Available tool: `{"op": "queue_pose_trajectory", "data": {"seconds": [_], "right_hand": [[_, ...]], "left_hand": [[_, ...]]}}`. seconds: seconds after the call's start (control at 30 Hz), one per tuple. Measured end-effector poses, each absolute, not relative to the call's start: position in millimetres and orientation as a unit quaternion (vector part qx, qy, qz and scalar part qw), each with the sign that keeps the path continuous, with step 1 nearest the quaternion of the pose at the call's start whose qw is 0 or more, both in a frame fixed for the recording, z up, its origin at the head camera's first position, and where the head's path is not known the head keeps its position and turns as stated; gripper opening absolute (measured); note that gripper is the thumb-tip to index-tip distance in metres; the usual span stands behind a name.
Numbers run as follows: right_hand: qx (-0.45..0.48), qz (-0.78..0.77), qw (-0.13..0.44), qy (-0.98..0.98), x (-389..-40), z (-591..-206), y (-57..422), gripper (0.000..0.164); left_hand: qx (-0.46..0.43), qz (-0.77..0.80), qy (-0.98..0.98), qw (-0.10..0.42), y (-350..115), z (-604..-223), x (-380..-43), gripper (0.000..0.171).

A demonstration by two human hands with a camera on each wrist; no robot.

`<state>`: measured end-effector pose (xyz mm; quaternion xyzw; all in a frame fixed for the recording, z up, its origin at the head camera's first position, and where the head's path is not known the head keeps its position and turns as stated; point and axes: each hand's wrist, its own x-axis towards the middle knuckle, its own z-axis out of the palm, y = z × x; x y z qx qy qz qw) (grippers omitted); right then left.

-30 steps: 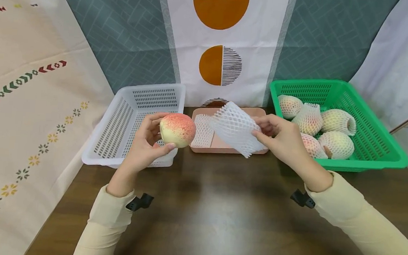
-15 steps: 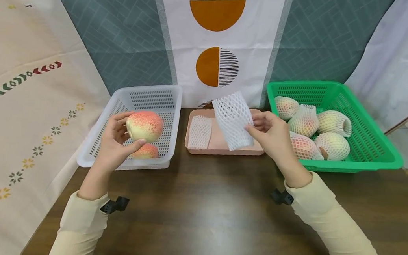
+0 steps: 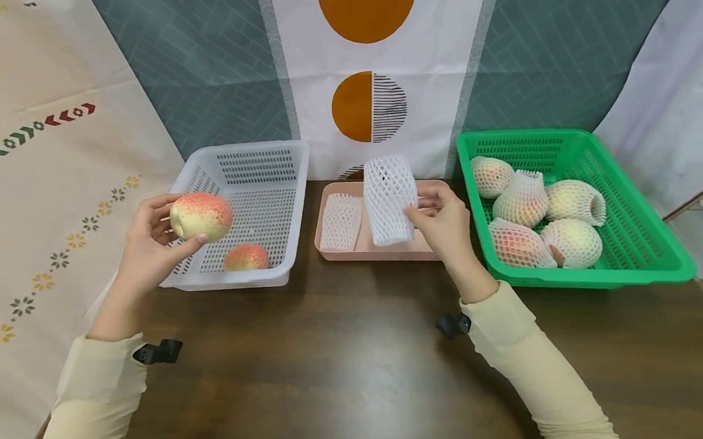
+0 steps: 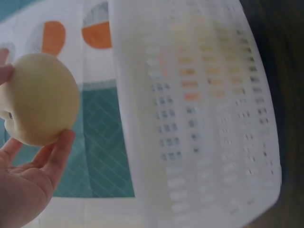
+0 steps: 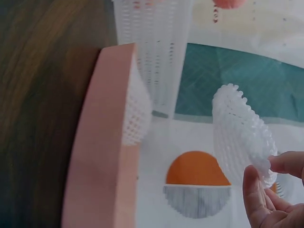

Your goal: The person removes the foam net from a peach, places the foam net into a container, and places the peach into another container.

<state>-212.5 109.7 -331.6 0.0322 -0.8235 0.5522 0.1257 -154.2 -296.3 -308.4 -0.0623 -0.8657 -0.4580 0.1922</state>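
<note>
My left hand grips a peach, red on top and pale yellow below, above the left side of the white basket. In the left wrist view the pale underside of that peach shows between thumb and fingers. A second peach lies inside the white basket. Over the pink tray, my right hand pinches a white foam net sleeve by its lower right edge. The right wrist view shows the foam net sleeve with nothing visible inside it.
Another foam net sleeve lies flat in the pink tray's left part. A green basket on the right holds several peaches in foam nets. All stand on a dark wooden table, with patterned cloth behind.
My left hand has carried the peach leftward, uncovering the second peach in the white basket. My right hand has shifted left slightly and turned the foam net sleeve more upright.
</note>
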Motion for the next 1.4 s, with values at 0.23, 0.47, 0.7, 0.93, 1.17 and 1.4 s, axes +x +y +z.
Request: {"op": "queue_pose_trajectory", "data": {"seconds": [0.23,0.47,0.7,0.93,1.17,1.4], "right_hand": [[-0.027,0.552,0.077,-0.83,-229,-344,105,0.037],[-0.049,0.547,0.048,-0.834,-241,-360,101,0.039],[-0.06,0.541,0.022,-0.839,-247,-373,97,0.038],[-0.058,0.551,-0.005,-0.832,-253,-381,96,0.041],[-0.057,0.539,-0.023,-0.84,-257,-388,88,0.041],[-0.05,0.516,-0.04,-0.854,-260,-393,79,0.042]], "left_hand": [[-0.033,-0.409,-0.895,0.174,-314,-315,-158,0.071],[-0.039,-0.361,-0.921,0.142,-323,-318,-161,0.07],[-0.041,-0.337,-0.936,0.093,-336,-321,-163,0.069],[-0.042,-0.326,-0.943,0.05,-342,-325,-166,0.07],[-0.041,-0.295,-0.955,0.008,-346,-330,-171,0.069],[-0.043,-0.278,-0.96,-0.006,-347,-338,-175,0.066]]}}
